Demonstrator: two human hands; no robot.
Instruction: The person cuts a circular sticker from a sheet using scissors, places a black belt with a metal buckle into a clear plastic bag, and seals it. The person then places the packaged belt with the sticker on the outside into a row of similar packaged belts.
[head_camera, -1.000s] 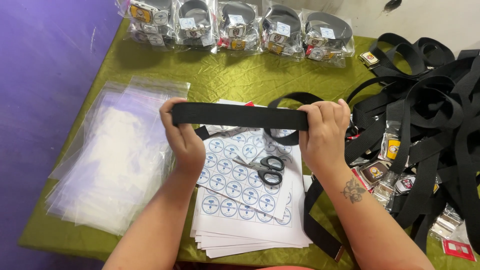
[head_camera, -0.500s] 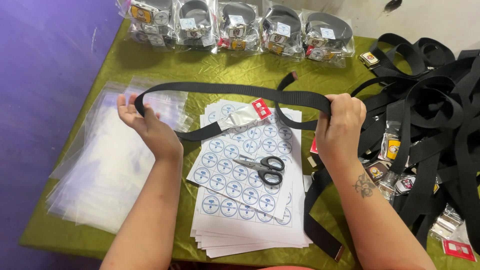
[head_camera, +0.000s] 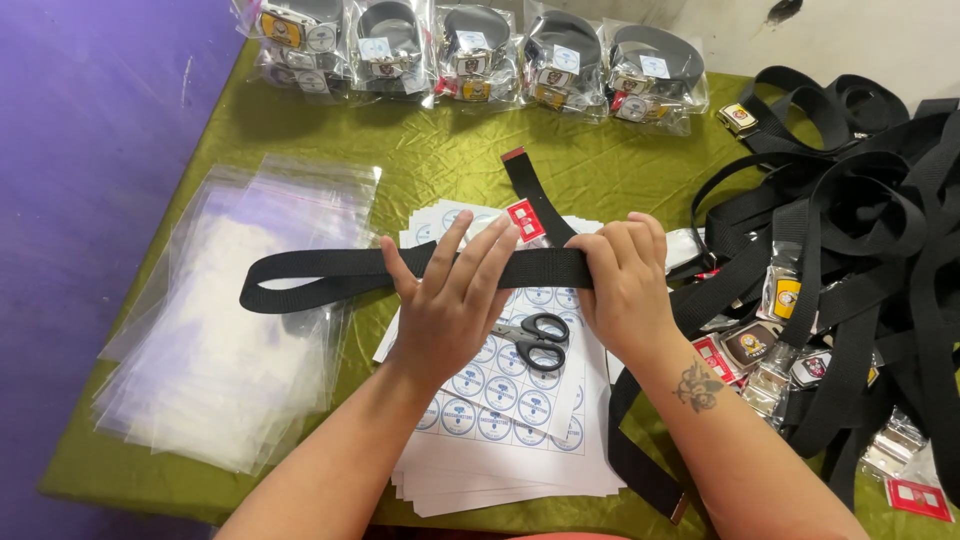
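Note:
A black webbing belt (head_camera: 320, 273) is folded flat into a long loop across the middle of the table. My left hand (head_camera: 450, 300) lies on the folded strap with fingers spread, pressing it. My right hand (head_camera: 625, 280) grips the strap just to the right, fingers curled over it. One belt end with a small red tag (head_camera: 524, 219) sticks up behind my hands. Black-handled scissors (head_camera: 532, 340) rest on a stack of white sheets of round blue stickers (head_camera: 505, 410) below my hands.
A pile of clear plastic bags (head_camera: 230, 330) lies at the left. Bagged belts (head_camera: 470, 50) line the far edge. A heap of loose black belts with metal buckles (head_camera: 860, 260) fills the right. The olive-green tablecloth (head_camera: 440, 150) ends at a purple floor on the left.
My left hand has come in from the far left toward the right hand. The belt, stretched wide before, is now doubled into a flat loop hanging out to the left.

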